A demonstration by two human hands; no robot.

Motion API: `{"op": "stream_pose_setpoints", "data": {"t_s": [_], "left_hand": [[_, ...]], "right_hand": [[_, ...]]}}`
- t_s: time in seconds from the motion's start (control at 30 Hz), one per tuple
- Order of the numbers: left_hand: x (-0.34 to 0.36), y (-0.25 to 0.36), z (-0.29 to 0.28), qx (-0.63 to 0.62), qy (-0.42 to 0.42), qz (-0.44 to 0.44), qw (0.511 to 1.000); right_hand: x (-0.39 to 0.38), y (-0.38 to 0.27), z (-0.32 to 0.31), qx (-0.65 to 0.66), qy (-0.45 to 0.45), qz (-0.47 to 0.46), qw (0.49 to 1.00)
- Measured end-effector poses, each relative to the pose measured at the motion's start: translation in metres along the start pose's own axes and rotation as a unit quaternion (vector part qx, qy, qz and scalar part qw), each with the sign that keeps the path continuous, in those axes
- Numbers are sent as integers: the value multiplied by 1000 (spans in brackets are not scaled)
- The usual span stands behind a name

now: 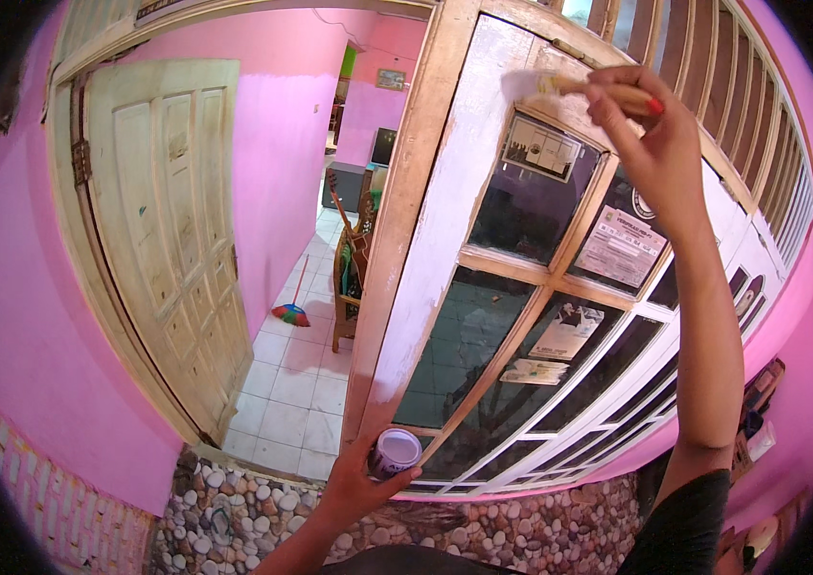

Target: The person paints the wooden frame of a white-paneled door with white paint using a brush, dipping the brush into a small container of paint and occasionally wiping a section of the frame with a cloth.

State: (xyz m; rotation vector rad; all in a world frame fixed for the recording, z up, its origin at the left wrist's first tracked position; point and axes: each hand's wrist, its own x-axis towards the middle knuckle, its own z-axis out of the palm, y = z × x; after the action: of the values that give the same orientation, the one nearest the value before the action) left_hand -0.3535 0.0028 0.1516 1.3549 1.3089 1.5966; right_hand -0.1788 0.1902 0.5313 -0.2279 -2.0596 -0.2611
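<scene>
My right hand (660,139) is raised at the upper right, its fingers wrapped round the wooden handle of a paintbrush (574,86). The pale, paint-coated bristles point left, at the top of a wooden window frame (469,125); whether they touch it I cannot tell. Pale lilac-white paint covers the frame's tall left board, while the bars between the panes are bare wood. Low in the middle, my left hand (360,487) grips a small paint can (397,450) with light lilac paint inside, held upright near the window's lower corner.
Left of the window is an open doorway with a worn panelled door (171,230). Inside, a multicoloured broom (291,314) rests on the white tiles, near a guitar (356,244) and a chair. Papers (622,247) are stuck on the panes. Pebble-patterned flooring (243,513) lies below.
</scene>
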Motion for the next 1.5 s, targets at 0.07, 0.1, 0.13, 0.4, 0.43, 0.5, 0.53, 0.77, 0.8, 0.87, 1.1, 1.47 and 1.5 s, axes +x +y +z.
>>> {"op": "stream_pose_setpoints", "data": {"t_s": [0.07,0.1,0.13,0.4,0.43,0.5,0.53,0.77,0.8,0.87,1.1,1.47,1.5], "left_hand": [[-2,-2,0,22,0,-3,1000],[-3,-3,-1,41,4,-7,999],[-3,-4,-2,40,6,-8,999],[-8,-12,-3,25,6,-10,1000],[-8,-12,-2,24,3,-10,1000],[-8,-12,-2,14,8,-24,1000],[-8,-12,-2,14,9,-26,1000],[-16,-25,-10,40,29,-14,999],[-16,-26,-10,35,25,-7,999],[-15,-28,-9,28,26,-6,999],[-15,-25,-6,12,20,-31,999],[-17,-28,-6,23,23,-12,999],[-17,-29,-6,20,22,-13,999]], "right_hand": [[1,1,-5,-24,22,-18,999],[0,-2,-4,0,11,-9,1000],[-3,-5,-3,24,0,1,1000],[8,8,-5,-35,3,-10,999],[11,8,-9,-20,18,-27,999],[8,2,-13,-1,12,-12,1000],[4,-2,-13,19,7,0,1000],[-63,-30,21,33,-154,-10,987],[-68,-30,24,31,-175,10,984],[-71,-27,27,31,-195,31,980],[-54,-15,20,-11,-53,17,998],[-72,-16,29,4,-119,12,993],[-69,-15,27,-12,-78,9,997]]}}
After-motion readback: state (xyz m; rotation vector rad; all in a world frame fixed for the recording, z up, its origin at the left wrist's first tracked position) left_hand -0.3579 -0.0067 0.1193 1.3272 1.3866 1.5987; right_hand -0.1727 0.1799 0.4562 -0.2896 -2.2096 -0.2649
